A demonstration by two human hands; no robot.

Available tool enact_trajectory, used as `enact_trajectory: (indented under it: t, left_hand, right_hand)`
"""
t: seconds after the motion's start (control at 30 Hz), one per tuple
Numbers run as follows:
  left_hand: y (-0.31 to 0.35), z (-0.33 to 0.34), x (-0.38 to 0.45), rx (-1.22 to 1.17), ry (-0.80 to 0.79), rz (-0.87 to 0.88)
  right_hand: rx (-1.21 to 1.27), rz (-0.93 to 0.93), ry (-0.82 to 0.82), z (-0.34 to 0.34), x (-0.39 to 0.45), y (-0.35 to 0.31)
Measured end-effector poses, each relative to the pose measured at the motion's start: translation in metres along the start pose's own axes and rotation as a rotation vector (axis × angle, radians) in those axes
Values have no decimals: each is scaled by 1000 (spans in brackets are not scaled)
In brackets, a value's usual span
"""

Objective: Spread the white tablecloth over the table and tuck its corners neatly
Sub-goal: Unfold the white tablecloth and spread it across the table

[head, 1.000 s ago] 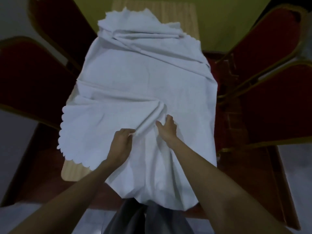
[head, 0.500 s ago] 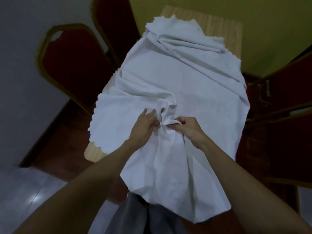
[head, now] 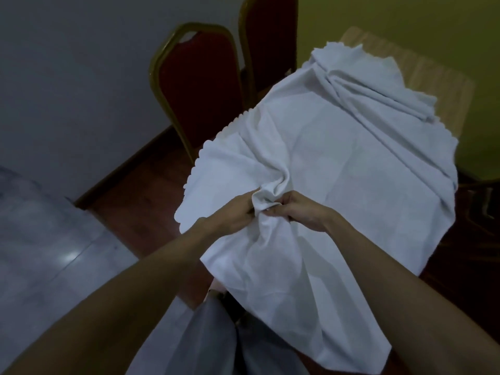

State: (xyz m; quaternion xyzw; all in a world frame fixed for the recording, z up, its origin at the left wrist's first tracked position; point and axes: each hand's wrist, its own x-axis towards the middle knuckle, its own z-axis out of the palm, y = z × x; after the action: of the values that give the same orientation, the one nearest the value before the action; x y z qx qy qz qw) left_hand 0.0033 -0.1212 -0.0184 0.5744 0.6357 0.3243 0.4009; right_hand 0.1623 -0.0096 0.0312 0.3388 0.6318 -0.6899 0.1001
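The white tablecloth [head: 338, 147] with a scalloped hem lies rumpled over a light wooden table [head: 433, 74], whose far end shows bare. Several folds are bunched at the far end, and the near part hangs off the table toward me. My left hand [head: 232, 215] and my right hand [head: 300, 209] meet near the cloth's middle. Both pinch one raised bunch of fabric [head: 266, 196] between them.
Two red chairs with gold frames [head: 200, 85] stand at the table's left side, close to the grey wall. A yellow-green wall [head: 405, 20] rises behind the table. Red-brown floor surrounds the table, with pale tiles [head: 48, 247] at the left. My grey trousers show below.
My hands have drawn together and gathered the long fold into a tight bunch. The view has swung left, so the table now sits at the right and the right-side chairs are out of sight.
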Motion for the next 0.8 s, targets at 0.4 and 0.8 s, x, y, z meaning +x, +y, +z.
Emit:
enact_trajectory:
  t: [0.4, 0.8]
  left_hand:
    - [-62, -77, -100, 444, 350, -363]
    - [-88, -24, -112, 685, 151, -402]
  right_hand:
    - [-389, -130, 120, 20, 25, -8]
    - [-1158, 71, -20, 17, 27, 77]
